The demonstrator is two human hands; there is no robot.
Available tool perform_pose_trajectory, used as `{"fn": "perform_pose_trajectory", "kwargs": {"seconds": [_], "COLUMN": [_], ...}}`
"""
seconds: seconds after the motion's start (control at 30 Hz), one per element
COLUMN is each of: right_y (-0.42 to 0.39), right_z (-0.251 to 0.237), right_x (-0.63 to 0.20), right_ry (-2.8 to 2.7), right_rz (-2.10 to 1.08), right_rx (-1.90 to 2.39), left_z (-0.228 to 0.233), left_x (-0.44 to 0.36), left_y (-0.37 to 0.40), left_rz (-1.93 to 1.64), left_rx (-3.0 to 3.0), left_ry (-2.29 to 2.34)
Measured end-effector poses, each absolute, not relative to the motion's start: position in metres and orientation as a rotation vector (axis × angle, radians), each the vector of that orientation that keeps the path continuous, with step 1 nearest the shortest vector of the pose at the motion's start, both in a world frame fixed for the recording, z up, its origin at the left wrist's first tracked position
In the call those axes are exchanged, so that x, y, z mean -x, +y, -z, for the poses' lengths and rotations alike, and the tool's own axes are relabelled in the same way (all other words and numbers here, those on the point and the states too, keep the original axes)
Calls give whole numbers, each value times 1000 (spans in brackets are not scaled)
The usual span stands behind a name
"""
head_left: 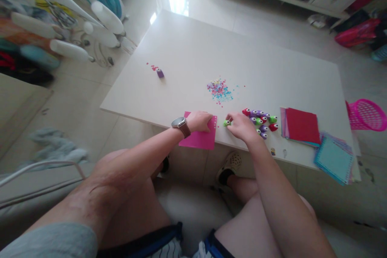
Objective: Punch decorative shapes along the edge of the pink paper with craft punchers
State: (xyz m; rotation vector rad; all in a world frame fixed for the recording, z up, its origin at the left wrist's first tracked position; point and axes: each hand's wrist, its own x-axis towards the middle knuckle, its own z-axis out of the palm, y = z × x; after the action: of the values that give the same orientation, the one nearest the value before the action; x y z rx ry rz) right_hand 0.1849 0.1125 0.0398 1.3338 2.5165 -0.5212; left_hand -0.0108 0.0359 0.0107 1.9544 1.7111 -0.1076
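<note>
Paper (198, 140), a square magenta sheet, is lying under our loosely spread left hand (199, 121), overhanging the near edge of the white rectangular table (181, 48); pressing there could be buckling it. We are pinching a small lime-green plastic punch (226, 123) in our right hand (242, 126). Red, purple and green plastic punches (263, 119) are crowding that hand, risking knocks; multicoloured confetti (223, 92) is lying beyond.

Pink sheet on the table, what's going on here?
A person's left hand rests on the pink sheet, which overhangs the table. The right hand holds a green punch, apart from the sheet. Small cutouts line the sheet's right edge. Confetti lies beyond; more punches cluster to the right.
</note>
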Motion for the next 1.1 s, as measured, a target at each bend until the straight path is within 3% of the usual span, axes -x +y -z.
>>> {"fn": "perform_pose_trajectory", "kwargs": {"seconds": [0.3,0.37,0.5,0.6,0.87,1.1], "right_y": [121,119,110,105,113,109], "right_z": [-40,-39,-32,-23,-26,-20], "right_x": [-208,-205,-191,-182,-181,-188], "right_ry": [2483,2596,2511,2351,2565,2546], "right_rz": [320,472,1154,1347,1321,1280], "right_rx": [-1416,-1397,-1318,-1276,-1709,-1583], "left_z": [-8,-10,-12,-10,-10,-8], "left_x": [11,10,10,12,12,11], "left_y": [36,36,36,37,35,35], "left_rz": [99,102,87,62,83,67], "left_rx": [-1926,-1925,-1909,-1897,-1894,-1897], "left_ry": [1744,1747,1752,1759,1766,1768]}}
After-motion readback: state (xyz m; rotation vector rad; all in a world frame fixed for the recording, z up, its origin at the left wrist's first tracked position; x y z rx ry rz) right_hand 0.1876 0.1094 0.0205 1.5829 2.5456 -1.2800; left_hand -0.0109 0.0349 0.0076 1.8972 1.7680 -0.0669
